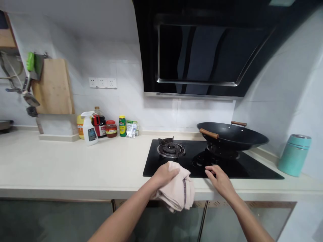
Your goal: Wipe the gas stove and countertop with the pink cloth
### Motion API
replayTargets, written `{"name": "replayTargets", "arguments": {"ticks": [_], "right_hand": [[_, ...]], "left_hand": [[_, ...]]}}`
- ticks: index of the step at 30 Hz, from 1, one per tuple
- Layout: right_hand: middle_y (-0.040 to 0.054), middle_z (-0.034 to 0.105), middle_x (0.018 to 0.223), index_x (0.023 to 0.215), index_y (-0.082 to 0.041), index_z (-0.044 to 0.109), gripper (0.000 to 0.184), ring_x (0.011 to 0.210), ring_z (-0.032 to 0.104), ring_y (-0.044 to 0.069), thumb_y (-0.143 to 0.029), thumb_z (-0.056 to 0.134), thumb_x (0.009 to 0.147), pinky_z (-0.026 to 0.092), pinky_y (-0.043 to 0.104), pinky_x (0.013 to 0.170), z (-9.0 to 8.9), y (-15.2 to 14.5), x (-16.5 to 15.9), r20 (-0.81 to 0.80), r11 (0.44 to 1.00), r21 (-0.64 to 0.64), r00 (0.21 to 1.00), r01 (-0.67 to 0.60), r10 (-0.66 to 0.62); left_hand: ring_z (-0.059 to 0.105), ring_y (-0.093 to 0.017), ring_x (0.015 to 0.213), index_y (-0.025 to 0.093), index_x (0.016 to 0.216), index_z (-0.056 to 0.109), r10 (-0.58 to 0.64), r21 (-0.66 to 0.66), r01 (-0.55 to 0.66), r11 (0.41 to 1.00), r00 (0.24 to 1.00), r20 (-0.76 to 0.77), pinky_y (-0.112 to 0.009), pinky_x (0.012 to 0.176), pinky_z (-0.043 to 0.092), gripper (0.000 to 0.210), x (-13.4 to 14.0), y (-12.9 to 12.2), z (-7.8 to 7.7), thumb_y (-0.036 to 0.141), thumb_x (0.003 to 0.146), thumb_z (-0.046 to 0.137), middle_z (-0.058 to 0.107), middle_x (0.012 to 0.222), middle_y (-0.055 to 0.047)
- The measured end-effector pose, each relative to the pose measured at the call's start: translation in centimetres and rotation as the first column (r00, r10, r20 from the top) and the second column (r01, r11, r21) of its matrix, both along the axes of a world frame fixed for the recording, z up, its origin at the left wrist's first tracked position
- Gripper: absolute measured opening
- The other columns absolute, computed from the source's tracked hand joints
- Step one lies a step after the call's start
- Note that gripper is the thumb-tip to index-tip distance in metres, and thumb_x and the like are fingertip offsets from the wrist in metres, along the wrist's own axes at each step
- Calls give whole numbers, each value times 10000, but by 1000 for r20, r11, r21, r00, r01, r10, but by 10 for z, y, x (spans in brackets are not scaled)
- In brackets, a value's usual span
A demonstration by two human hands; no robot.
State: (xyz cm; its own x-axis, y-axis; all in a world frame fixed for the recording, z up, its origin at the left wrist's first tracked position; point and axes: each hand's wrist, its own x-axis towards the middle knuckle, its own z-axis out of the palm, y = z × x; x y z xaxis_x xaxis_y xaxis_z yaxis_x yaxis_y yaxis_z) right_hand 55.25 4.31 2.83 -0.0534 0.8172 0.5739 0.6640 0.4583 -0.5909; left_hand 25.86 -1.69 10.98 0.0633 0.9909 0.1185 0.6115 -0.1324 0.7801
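My left hand (165, 174) grips a folded pale pink cloth (176, 190) with a dark stripe, held at the front edge of the stove. To its right, my right hand (219, 179) hovers over the front of the black gas stove (161, 168); its fingers are bent and partly apart, with nothing seen in them. Just behind the left hand is the bare left burner (171, 148). A black wok (234, 136) with wooden handles rests on the right burner.
A range hood (196, 60) hangs low over the stove. A turquoise flask (295, 154) stands at the right wall. A white spray bottle (89, 129), a sauce jar (111, 129) and other bottles line the back of the counter (63, 164). A cutting board (54, 87) hangs at left.
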Motion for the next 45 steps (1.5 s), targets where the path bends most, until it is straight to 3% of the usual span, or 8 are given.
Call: {"name": "replayTargets", "arguments": {"ticks": [3, 5, 11, 17, 21, 26, 35, 45], "right_hand": [[92, 696, 1066, 950, -248, 729, 407, 1042, 639, 266, -557, 466, 925, 488, 434, 987, -17, 14, 38, 75, 997, 52, 996, 50, -54], [88, 699, 1043, 921, -251, 728, 409, 1026, 636, 261, -554, 453, 940, 487, 424, 982, -27, 20, 59, 102, 993, 84, 991, 78, -86], [89, 699, 1091, 948, -251, 727, 451, 1026, 623, 265, -532, 377, 983, 484, 414, 889, -35, 35, 69, 198, 969, 133, 953, 206, -230], [82, 686, 1154, 1035, -261, 723, 454, 1054, 589, 295, -547, 372, 997, 447, 430, 825, -30, 35, 45, 428, 959, 107, 859, 261, -282], [72, 675, 1211, 1083, -278, 713, 443, 1081, 583, 288, -540, 366, 997, 449, 436, 847, -32, 32, 47, 452, 960, 80, 848, 270, -276], [72, 666, 1256, 1124, -280, 696, 475, 1102, 583, 295, -560, 340, 984, 460, 463, 881, -32, 32, 51, 472, 952, 34, 835, 303, -283], [72, 675, 1254, 1151, -289, 708, 489, 1082, 596, 308, -566, 347, 971, 483, 486, 870, -34, 26, 51, 439, 967, 45, 865, 249, -243], [78, 688, 1220, 1125, -271, 719, 463, 1042, 602, 292, -539, 368, 983, 473, 449, 839, -30, 24, 49, 424, 966, 92, 868, 244, -259]], "left_hand": [[529, -379, 1313, 101, 1324, 591, 199, 232, -131, 964, 934, -298, -514, 1125, 398, 627, 1, -8, -5, 465, 821, 679, 579, 1391, -219], [387, -380, 1461, 131, 1434, 520, 219, 355, -70, 932, 889, -401, -553, 1208, 304, 699, 5, -17, -12, 451, 833, 680, 453, 1541, -221], [25, -484, 1585, 333, 1544, 456, -157, 39, 224, 974, 786, -598, -738, 1209, 172, 1006, 29, -26, -39, 602, 652, 836, 180, 1736, -135], [-115, -453, 1586, 374, 1580, 403, -313, -28, 363, 931, 758, -572, -719, 1232, 84, 885, 56, 3, -36, 698, 795, 653, 81, 1764, -67], [-38, -427, 1600, 405, 1554, 442, -431, -119, 434, 893, 751, -501, -658, 1251, 106, 858, 73, 44, -24, 775, 793, 586, 128, 1759, -34], [306, -336, 1509, 399, 1431, 590, -353, -17, 412, 911, 757, -549, -539, 1212, 285, 657, 78, 77, -15, 653, 825, 585, 401, 1631, -41], [443, -300, 1421, 429, 1247, 720, -94, 65, 155, 986, 825, -557, -530, 1162, 351, 386, -5, 77, -17, 473, 926, 511, 474, 1593, 35], [455, -337, 1316, 360, 1252, 740, 258, 174, -190, 966, 717, -647, -521, 1110, 379, 396, -87, 108, -10, 374, 934, 504, 530, 1402, -99]]}}
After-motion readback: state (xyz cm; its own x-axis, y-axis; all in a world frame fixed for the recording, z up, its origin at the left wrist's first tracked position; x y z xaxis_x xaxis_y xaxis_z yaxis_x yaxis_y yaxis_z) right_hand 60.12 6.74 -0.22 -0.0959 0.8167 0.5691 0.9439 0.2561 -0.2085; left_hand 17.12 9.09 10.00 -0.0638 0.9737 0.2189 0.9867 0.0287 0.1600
